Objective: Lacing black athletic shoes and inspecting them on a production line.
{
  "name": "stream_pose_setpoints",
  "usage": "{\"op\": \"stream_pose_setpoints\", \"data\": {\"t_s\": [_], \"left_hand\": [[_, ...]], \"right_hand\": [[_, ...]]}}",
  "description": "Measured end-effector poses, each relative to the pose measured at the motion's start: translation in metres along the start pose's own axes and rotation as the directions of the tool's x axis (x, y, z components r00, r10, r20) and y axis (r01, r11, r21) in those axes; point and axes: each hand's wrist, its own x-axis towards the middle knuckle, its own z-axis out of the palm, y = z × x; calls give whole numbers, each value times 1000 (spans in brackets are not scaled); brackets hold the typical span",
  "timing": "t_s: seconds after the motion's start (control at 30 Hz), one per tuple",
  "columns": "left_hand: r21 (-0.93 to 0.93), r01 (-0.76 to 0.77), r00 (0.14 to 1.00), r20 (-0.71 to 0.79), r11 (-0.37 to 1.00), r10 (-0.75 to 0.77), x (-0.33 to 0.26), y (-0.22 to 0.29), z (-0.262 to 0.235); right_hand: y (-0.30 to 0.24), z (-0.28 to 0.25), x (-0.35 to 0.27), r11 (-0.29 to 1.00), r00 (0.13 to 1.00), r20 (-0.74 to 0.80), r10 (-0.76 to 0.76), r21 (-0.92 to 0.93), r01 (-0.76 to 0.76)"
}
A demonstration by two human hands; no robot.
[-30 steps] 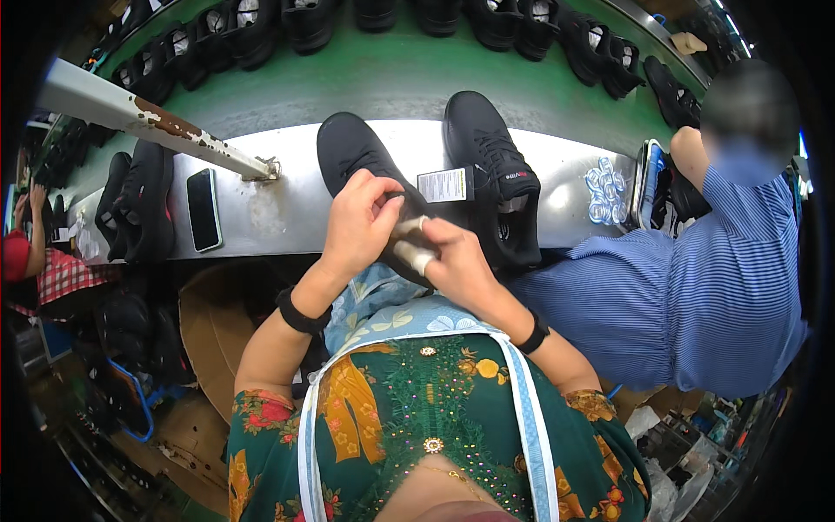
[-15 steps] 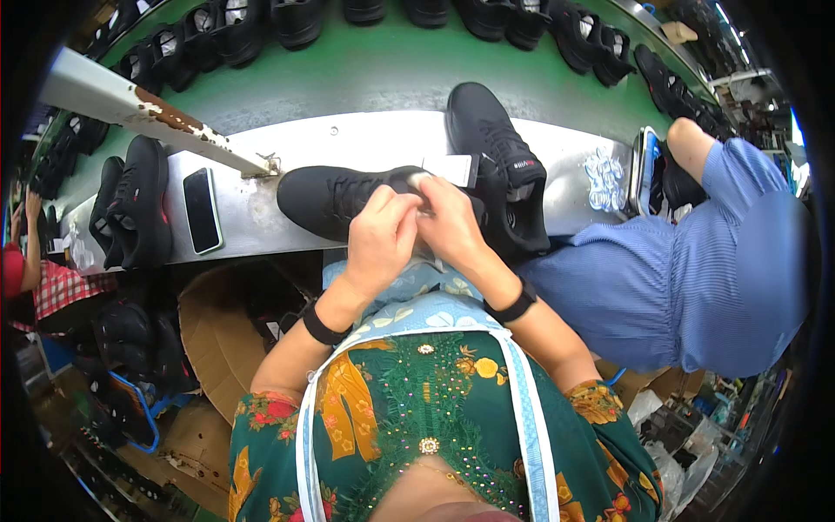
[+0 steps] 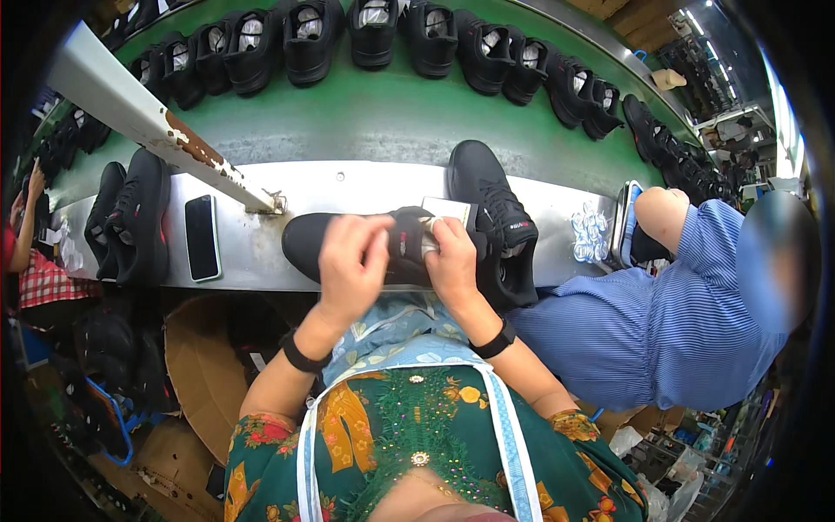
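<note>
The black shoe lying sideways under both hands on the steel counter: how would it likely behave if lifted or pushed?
The black shoe probably lifts easily: it looks like a soft fabric sneaker, so light for its size. Its upper likely flexes, since the left hand and right hand press into it. Lying on its side on the smooth steel counter, it would probably slide rather than roll.

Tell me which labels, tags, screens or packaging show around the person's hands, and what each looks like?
Phone: flat on the metal bench left of the hands, dark rectangular screen.
Paper tag: white rectangle on the bench behind the right hand, beside the upright black shoe.
Cardboard box: brown, open, under the bench.
</note>
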Motion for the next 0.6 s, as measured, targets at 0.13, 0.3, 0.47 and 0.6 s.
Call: {"op": "stream_pose_setpoints", "data": {"t_s": [0.13, 0.3, 0.47, 0.6], "left_hand": [[74, 88, 995, 34, 993, -91, 23, -30, 6], [119, -34, 995, 102, 992, 22, -8, -39, 16], [73, 77, 988, 127, 994, -86, -12, -39, 12], [122, 96, 988, 108, 988, -109, -5, -32, 17]], "right_hand": [[-4, -3, 15, 999, 998, 55, 36, -32, -34], [-2, -28, 6, 579, 732, 639, 236, 513, -634], [12, -38, 21, 640, 617, 787, -2, 475, -604], [15, -26, 36, 557, 548, 837, -11, 460, -692]]}}
